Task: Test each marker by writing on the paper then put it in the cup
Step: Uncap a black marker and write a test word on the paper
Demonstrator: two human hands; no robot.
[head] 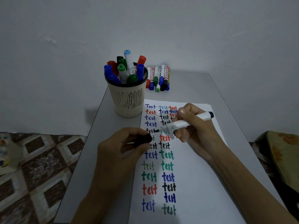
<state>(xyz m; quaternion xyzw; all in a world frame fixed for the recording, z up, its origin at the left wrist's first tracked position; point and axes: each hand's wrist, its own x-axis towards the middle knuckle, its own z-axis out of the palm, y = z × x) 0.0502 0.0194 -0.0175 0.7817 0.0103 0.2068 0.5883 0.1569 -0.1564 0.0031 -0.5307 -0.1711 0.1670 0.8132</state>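
Observation:
My right hand [192, 126] holds an uncapped black marker [181, 124], its white barrel pointing left and its tip just above the paper. My left hand [123, 146] grips the marker's black cap [143, 139], close to the tip. The white paper [194, 175] lies on the table and carries columns of the word "test" in blue, red, black and green. A beige slotted cup [127, 97] stands beyond the paper at the left, filled with several capped markers [125, 70]. Several more markers [159, 78] lie in a row to the right of the cup.
The small grey table [191, 88] stands against a pale wall. A patterned brown and white cloth [35, 167] lies to the left below the table, and a patterned green fabric [281, 156] sits at the right edge.

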